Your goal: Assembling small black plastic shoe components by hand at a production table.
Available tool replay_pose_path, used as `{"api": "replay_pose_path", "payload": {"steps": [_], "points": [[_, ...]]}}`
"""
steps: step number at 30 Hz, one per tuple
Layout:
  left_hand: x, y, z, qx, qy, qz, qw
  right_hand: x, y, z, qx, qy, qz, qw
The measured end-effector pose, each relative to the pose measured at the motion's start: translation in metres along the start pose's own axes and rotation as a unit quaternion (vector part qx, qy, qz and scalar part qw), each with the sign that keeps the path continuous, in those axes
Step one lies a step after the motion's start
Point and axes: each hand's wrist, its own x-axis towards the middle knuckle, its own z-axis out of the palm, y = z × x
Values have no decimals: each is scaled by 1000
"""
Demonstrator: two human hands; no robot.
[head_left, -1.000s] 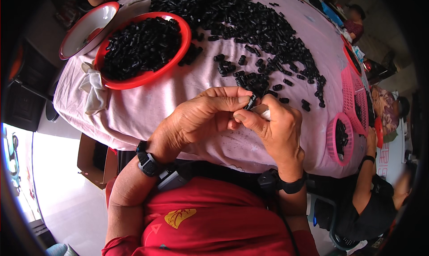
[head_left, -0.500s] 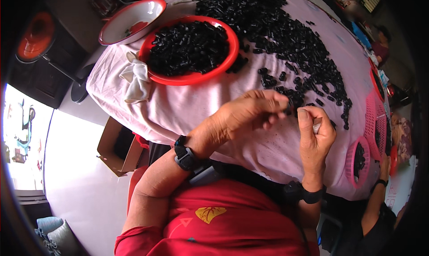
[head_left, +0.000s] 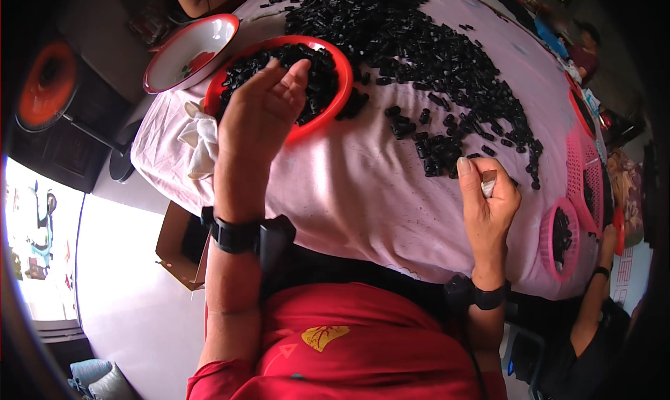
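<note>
Now | left hand [head_left: 262,114] spread over red bowl [head_left: 328,114] | right hand [head_left: 488,198] clamps small pale piece [head_left: 488,184]

Bowl [head_left: 335,107] of pieces [head_left: 314,79] sits left of the pile [head_left: 433,58] on the table [head_left: 363,191].

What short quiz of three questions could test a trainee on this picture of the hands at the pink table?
1. True or false: the left hand is over the red bowl of small black pieces.
2. What does the right hand do?
A. It lies flat on the pink tablecloth.
B. It is closed around a small pale thing, near the pile of black pieces.
C. It grips the white bowl.
3. Fill in: each wrist wears a black ____.

Key
1. True; its fingertips are at the pieces in the bowl.
2. B; what the pale thing is cannot be told.
3. Watch or band.
</note>
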Motion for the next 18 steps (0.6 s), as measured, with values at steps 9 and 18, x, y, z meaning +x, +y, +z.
{"api": "replay_pose_path", "payload": {"steps": [9,18], "points": [[-2,-101,15,743,-228,196,598,-2,7,-3,-15,23,-4,1000],[13,-117,-1,779,-195,261,536,-1,0,0,-21,37,4,999]]}}
